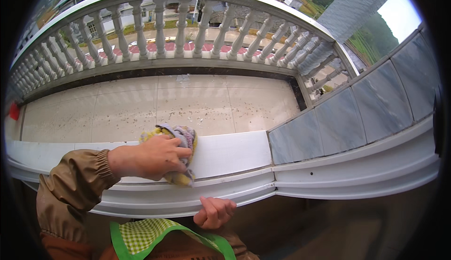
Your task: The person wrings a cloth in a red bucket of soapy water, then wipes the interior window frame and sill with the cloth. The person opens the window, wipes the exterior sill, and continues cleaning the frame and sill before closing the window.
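My left hand (153, 157) grips a bunched yellow, grey and purple patterned cloth (189, 138). It presses the cloth onto a white window sill (234, 150), the fingers spread over its top. My right hand (215, 213) is held close to my body by the lower edge of the white frame (176, 201), its fingers curled in. Nothing shows inside that hand, and whether it touches the frame is unclear. A brown sleeve (72, 187) covers my left arm.
Beyond the sill lies a tiled balcony floor (197, 101) with scattered debris. A balustrade (181, 27) encloses it. Grey marbled tiles (334, 129) cover the wall on the right. My apron (148, 233) has green edging. A red object (14, 111) stands far left.
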`<state>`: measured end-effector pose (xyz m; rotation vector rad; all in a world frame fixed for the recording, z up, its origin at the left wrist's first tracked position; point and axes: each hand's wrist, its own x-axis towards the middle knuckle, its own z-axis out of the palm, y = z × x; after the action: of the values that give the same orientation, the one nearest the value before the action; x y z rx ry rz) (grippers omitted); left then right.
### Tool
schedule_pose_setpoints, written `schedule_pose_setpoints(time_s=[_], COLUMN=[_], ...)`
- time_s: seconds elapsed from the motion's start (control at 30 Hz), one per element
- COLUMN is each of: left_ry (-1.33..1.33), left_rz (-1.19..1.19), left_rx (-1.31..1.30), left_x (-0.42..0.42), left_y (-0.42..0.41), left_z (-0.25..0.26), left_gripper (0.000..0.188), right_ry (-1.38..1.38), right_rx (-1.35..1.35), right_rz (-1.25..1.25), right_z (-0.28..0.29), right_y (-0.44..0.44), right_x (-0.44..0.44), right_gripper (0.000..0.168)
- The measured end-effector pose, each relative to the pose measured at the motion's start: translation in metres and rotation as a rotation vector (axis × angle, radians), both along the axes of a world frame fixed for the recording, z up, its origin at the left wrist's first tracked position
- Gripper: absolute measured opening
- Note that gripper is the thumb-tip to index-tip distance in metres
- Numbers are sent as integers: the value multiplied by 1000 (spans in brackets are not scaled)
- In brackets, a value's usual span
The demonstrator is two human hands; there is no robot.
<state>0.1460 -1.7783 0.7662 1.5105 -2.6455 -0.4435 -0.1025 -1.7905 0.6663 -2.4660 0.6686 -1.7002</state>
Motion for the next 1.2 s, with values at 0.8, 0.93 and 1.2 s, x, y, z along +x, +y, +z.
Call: schedule_pose_setpoints(time_s=[0.8, 0.93, 1.2], left_ry=[-939, -441, 151], left_rz=[815, 945, 737], left_rx=[715, 240, -201], left_x=[163, 138, 53], left_y=[239, 209, 171], left_z=[37, 84, -14], left_gripper=[29, 36, 58], right_ry=[56, 71, 202], right_rx=[-130, -146, -104], right_rz=[91, 78, 108], right_z=[-8, -13, -2], right_y=[-6, -4, 6], right_x=[-6, -7, -11], right_gripper=[17, 16, 23])
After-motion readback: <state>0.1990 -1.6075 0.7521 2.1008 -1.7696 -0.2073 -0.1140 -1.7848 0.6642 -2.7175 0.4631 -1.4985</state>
